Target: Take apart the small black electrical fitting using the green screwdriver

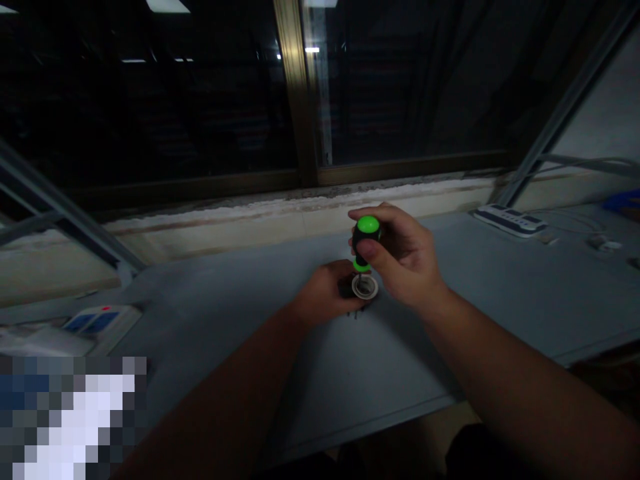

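Observation:
My right hand [400, 253] grips a screwdriver [366, 239] with a black handle and bright green cap and collar, held upright. Its thin metal shaft runs down into the centre of a round white ring [364, 287]. The ring sits on a dark part [346, 289] that my left hand [325, 290] holds against the grey table [400, 360]. My left fingers partly hide that dark part, and its shape cannot be made out. Small dark prongs [357, 313] stick out below it.
A white power strip [510, 221] with cables lies at the back right, and a blue object [623, 201] sits beyond it. Another power strip [95, 323] with blue switches lies at the left. A dark window [150, 100] and sill run behind the table.

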`<state>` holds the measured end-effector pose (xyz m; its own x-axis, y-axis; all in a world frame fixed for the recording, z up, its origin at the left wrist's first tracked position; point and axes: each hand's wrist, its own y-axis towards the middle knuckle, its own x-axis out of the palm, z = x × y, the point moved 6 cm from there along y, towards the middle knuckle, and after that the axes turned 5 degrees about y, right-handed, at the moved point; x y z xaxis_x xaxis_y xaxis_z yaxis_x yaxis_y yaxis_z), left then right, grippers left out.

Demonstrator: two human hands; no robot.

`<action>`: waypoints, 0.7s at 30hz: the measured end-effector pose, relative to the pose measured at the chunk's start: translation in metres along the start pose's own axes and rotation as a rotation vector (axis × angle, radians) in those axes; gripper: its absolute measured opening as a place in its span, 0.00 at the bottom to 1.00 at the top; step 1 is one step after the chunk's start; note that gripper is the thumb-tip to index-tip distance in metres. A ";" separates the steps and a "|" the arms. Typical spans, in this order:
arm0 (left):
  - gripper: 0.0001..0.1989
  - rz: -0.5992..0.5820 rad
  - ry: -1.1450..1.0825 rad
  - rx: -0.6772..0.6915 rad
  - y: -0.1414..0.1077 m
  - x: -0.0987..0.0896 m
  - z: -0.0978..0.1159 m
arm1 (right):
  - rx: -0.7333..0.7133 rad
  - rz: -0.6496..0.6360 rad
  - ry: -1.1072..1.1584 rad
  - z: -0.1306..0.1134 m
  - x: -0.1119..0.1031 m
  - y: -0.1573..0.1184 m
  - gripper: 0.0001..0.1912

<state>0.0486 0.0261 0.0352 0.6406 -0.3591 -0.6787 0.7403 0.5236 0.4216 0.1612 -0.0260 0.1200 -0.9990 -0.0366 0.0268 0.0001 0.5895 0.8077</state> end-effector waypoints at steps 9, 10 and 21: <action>0.14 0.005 -0.020 -0.015 0.001 -0.002 -0.001 | 0.023 -0.118 0.320 0.009 0.010 -0.001 0.12; 0.14 -0.002 -0.037 -0.023 0.001 -0.001 -0.001 | 0.008 -0.095 0.304 0.010 0.008 0.000 0.13; 0.20 0.001 -0.140 -0.072 0.000 0.002 -0.007 | 0.001 0.026 0.319 0.006 0.000 0.004 0.13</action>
<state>0.0487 0.0304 0.0297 0.6670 -0.4605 -0.5857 0.7266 0.5758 0.3747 0.1612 -0.0190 0.1195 -0.9340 -0.2724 0.2313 0.0257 0.5943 0.8038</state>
